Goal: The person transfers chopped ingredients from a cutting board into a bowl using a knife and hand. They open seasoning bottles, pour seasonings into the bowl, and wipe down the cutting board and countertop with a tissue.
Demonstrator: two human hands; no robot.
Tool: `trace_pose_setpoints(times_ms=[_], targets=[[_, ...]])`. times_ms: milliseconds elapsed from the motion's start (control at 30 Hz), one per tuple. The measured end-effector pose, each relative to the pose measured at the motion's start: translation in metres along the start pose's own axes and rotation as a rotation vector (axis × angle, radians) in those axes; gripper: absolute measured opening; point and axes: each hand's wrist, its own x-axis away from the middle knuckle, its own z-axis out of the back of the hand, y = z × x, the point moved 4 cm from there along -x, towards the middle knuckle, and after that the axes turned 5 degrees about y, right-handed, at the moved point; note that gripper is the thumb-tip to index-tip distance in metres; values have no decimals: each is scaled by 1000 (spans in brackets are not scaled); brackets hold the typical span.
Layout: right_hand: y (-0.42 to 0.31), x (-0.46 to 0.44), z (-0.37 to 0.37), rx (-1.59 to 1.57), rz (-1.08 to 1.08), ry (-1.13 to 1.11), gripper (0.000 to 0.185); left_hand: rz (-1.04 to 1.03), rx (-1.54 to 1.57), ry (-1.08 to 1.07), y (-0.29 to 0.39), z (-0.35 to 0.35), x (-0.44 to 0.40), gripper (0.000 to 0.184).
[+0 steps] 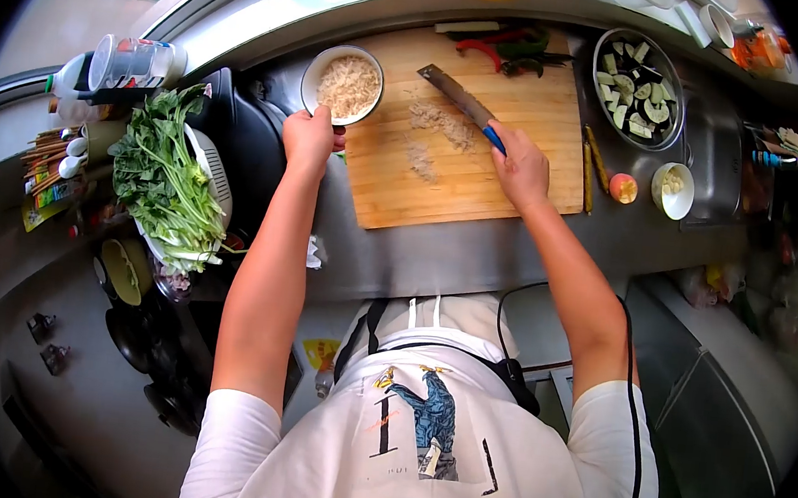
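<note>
My left hand is closed on the near rim of a white bowl, which holds a heap of pale minced food. The bowl is at the upper left corner of a wooden cutting board. In my right hand is the blue handle of a kitchen knife, its dark blade pointing away to the upper left over the board. More of the pale mince lies scattered beside and below the blade. Whether the blade touches the board I cannot tell.
Red and green peppers lie along the board's far edge. To the right are a metal bowl of cut eggplant, a partly peeled round fruit, a small white bowl and a sink. Leafy greens fill a white basket at left.
</note>
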Motion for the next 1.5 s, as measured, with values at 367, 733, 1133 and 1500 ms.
trace_pose_setpoints(times_ms=[367,733,1133,1500], targets=[[-69,26,-45,-269,-60,63,30,-102,-15,-33,44,58,8,26],[-150,66,-151,-577,-431,30,30,-147,39,-6,48,96,4,27],[-159,72,-151,-492,-508,106,26,-167,56,-58,43,96,7,26],[-136,72,-134,-415,-712,340,27,-152,-10,-117,27,78,11,24]])
